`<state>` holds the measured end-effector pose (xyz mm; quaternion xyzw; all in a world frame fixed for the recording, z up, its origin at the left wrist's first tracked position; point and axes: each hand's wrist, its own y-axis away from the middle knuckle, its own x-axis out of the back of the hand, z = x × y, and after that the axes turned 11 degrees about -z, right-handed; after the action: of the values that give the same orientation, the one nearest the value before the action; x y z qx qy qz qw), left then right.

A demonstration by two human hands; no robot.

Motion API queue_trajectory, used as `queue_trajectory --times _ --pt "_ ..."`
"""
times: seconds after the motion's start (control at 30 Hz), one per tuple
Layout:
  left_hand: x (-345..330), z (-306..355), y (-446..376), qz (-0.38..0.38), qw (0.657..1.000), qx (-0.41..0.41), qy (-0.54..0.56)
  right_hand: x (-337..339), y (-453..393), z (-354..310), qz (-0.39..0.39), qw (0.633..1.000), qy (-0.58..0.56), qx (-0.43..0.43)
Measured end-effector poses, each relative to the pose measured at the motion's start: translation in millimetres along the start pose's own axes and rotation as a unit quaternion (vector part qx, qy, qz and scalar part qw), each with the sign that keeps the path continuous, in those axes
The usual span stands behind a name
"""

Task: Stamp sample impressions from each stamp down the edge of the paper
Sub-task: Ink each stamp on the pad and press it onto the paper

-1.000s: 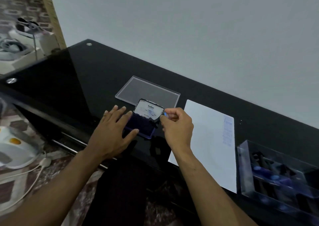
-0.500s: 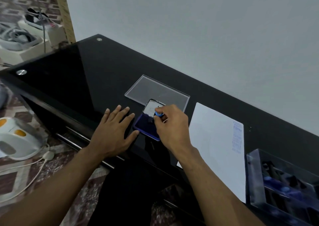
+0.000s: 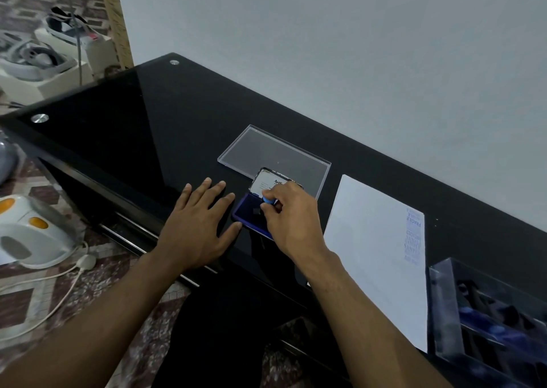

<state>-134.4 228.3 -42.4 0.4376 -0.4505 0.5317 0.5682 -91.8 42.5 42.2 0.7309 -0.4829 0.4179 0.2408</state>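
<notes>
A small blue-topped stamp (image 3: 268, 200) is being pinched by the right hand (image 3: 291, 219) fingers over the open ink pad (image 3: 251, 214), beside the paper (image 3: 373, 254); the left hand (image 3: 196, 225), fingers spread, is being rested flat on the desk (image 3: 177, 139).

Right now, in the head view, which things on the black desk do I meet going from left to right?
left hand → ink pad → right hand, pinching the stamp → paper → clear box of stamps.
</notes>
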Motion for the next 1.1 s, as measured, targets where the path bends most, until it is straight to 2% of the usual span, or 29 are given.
queue_trajectory --times 0.57,0.97,1.1 --pt "0.4 0.8 -0.8 -0.002 1.0 0.005 -0.007 7.6 -5.3 -1.4 -0.025 0.999 0.041 0.005" --pt "-2.3 -0.7 -1.2 -0.003 1.0 0.005 -0.006 11.2 -6.7 -4.4 -0.054 0.998 0.033 -0.021" --pt "-2.0 0.0 -0.6 -0.002 1.0 0.009 -0.008 13.2 -4.0 -4.8 -0.04 0.999 0.027 -0.007"
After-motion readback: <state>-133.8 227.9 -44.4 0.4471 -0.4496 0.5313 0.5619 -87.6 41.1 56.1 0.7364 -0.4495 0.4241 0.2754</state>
